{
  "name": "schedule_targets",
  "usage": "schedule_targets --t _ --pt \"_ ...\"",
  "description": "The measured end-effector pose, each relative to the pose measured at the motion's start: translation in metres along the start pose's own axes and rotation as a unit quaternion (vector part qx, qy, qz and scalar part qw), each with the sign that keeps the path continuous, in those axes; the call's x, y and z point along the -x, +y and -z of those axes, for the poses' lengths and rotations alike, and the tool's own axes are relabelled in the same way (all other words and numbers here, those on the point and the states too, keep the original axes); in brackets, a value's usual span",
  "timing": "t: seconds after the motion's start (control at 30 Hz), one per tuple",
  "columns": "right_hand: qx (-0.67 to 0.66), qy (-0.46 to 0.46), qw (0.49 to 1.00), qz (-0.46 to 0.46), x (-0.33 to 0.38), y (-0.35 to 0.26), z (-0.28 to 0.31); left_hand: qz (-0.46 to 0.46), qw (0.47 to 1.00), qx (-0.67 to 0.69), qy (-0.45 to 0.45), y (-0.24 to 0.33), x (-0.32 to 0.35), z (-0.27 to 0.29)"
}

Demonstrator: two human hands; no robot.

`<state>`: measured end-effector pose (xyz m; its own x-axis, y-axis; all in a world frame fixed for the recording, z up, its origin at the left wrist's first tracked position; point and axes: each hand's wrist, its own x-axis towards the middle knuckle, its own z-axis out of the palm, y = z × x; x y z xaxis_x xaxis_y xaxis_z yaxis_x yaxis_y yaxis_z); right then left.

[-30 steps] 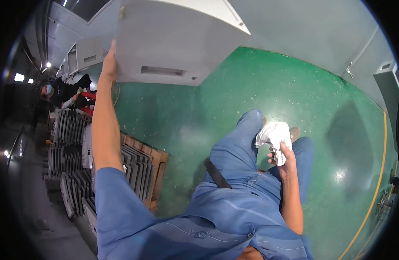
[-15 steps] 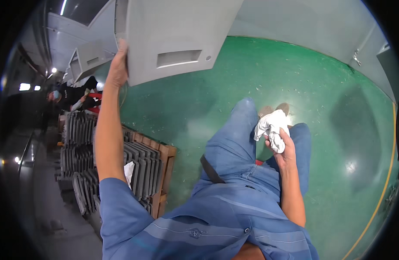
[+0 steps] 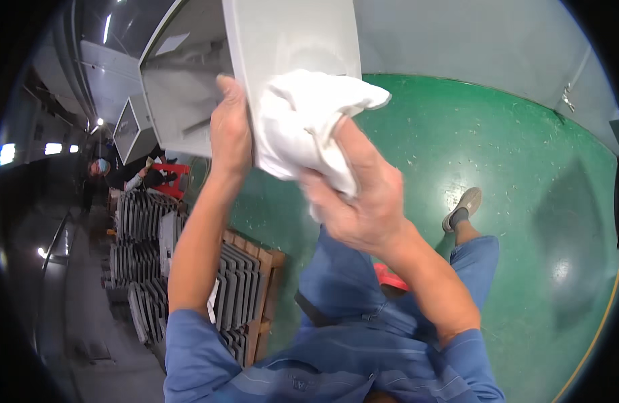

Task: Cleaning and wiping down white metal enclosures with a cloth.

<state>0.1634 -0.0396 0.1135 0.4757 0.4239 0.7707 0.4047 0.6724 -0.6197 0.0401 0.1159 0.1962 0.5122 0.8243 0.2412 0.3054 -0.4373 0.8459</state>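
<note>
A large light grey box-shaped housing (image 3: 293,27) stands at the upper middle, its hollow side facing left. My left hand (image 3: 231,134) grips its near edge, thumb up along the opening; the other fingers are mostly hidden. In my right hand (image 3: 363,191) is a bunched white cloth (image 3: 299,107), pressed against or just in front of the housing's front face. The cloth covers the lower part of that face, so the recessed slot seen earlier is hidden. The right hand is slightly blurred.
Stacks of dark grey panels (image 3: 239,282) stand on a wooden pallet (image 3: 272,258) at left. Beyond them a masked person (image 3: 125,176) sits near a red stool (image 3: 178,178) and a second grey housing (image 3: 135,127). Something red (image 3: 390,277) shows beneath me on the green floor (image 3: 417,134).
My right hand has risen from my lap, bringing the cloth up to the housing. The housing has turned, showing more of its hollow side. My right foot has moved out to the right.
</note>
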Motion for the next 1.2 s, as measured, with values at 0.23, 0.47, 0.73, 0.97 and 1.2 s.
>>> schedule_targets --t 0.23,0.47,0.73,0.97,1.2 --pt "0.098 0.020 0.995 0.026 -0.096 0.044 -0.052 -0.006 0.985 0.161 0.055 0.033 0.026 -0.028" --pt "0.364 -0.330 0.762 -0.421 -0.041 0.245 -0.015 0.038 0.999 0.001 -0.029 0.022 0.057 0.024" --pt "-0.007 0.031 0.986 -0.162 -0.061 0.088 -0.071 0.021 0.993 0.089 0.068 -0.004 0.047 0.040" --pt "0.158 -0.035 0.969 -0.184 -0.041 0.157 -0.114 0.039 0.992 0.089 0.074 -0.007 0.045 0.059" --pt "0.202 -0.185 0.884 -0.379 0.014 0.209 -0.041 0.030 0.989 0.100 0.100 -0.027 0.047 0.068"
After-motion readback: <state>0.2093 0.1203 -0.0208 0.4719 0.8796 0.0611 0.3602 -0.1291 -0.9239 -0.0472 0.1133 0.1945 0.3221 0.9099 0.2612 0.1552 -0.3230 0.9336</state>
